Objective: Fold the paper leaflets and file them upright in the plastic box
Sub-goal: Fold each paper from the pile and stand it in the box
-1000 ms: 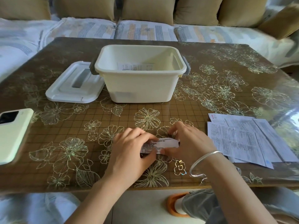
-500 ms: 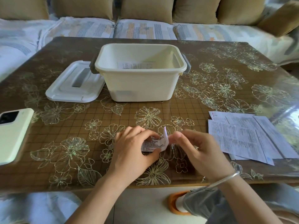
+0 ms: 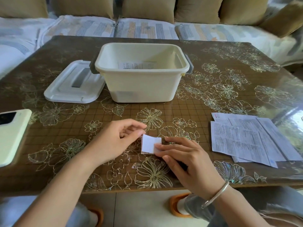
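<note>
Pressing the folded leaflet (image 3: 148, 143) flat on the table (image 3: 54, 167) with your right hand (image 3: 188, 163), fingers straight, you hold your left hand (image 3: 113, 141) loosely curled and empty just beside its left edge.

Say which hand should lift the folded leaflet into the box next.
Right, probably. The right hand has fingers pressing the folded leaflet; the left hand hovers beside it, holding nothing.
</note>
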The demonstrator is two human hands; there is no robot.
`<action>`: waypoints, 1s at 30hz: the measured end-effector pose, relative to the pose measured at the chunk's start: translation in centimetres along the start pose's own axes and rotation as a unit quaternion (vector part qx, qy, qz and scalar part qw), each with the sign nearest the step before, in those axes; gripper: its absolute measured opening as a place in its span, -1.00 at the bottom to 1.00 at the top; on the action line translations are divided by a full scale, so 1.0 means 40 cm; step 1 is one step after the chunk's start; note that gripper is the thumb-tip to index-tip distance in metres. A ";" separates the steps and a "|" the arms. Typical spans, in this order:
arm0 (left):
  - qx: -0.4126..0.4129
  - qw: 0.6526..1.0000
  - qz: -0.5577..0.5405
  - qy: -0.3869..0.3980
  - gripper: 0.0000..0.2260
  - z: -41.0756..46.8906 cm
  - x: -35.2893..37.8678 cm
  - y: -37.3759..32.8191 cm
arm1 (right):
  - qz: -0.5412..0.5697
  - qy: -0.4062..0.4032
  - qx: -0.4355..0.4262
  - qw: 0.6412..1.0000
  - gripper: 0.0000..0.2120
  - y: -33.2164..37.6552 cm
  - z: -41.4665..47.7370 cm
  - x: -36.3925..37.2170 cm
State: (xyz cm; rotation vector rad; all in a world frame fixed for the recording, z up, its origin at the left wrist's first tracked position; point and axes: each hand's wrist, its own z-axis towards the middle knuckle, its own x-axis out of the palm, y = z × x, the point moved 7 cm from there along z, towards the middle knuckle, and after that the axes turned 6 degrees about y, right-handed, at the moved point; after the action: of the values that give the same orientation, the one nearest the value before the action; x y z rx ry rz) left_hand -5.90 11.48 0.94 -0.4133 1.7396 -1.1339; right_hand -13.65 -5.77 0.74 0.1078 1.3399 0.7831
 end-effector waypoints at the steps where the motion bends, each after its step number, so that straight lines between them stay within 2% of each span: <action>1: -0.003 1.000 0.006 -0.015 -0.81 0.003 -0.004 -0.002 | 0.001 0.003 0.002 1.000 -0.72 -0.001 0.004 0.000; 3: -0.011 0.997 0.071 -0.018 -0.78 0.008 0.005 -0.011 | 0.002 0.009 0.000 1.000 -0.73 -0.001 0.016 -0.003; 6: -0.017 0.978 0.205 0.016 -0.72 0.020 0.031 -0.042 | 0.005 0.024 0.015 1.000 -0.71 -0.006 0.055 -0.014; 8: -0.028 0.966 0.254 0.042 -0.70 0.032 0.035 -0.059 | 0.002 0.029 0.040 0.999 -0.73 -0.010 0.088 -0.021; 10: -0.039 0.957 0.282 0.062 -0.67 0.041 0.036 -0.073 | -0.020 0.053 0.070 0.996 -0.80 -0.012 0.115 -0.015; 14: -0.065 0.947 0.302 0.089 -0.62 0.050 0.045 -0.080 | -0.093 0.143 0.115 0.979 -0.55 -0.004 0.151 0.009; 19: -0.077 0.947 0.294 0.106 -0.76 0.052 0.036 -0.066 | -0.107 0.195 0.120 0.968 -0.64 0.010 0.179 0.014; 22: -0.048 0.954 0.282 0.090 -0.83 0.039 0.034 -0.072 | -0.112 0.168 0.116 0.972 -0.77 0.021 0.182 0.000; 25: -0.001 0.970 0.239 0.034 -0.86 0.030 0.001 -0.101 | -0.098 0.108 0.101 0.984 -0.90 0.034 0.191 -0.038; 30: 0.094 0.984 0.139 -0.062 -0.85 0.041 -0.129 -0.203 | -0.045 -0.028 0.079 0.995 -0.92 0.064 0.265 -0.192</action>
State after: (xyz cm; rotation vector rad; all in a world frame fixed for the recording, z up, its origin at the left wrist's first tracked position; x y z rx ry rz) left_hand -3.83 10.16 10.39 -0.1165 1.5114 -1.0358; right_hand -5.44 -4.37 11.17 0.1922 1.3429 0.5934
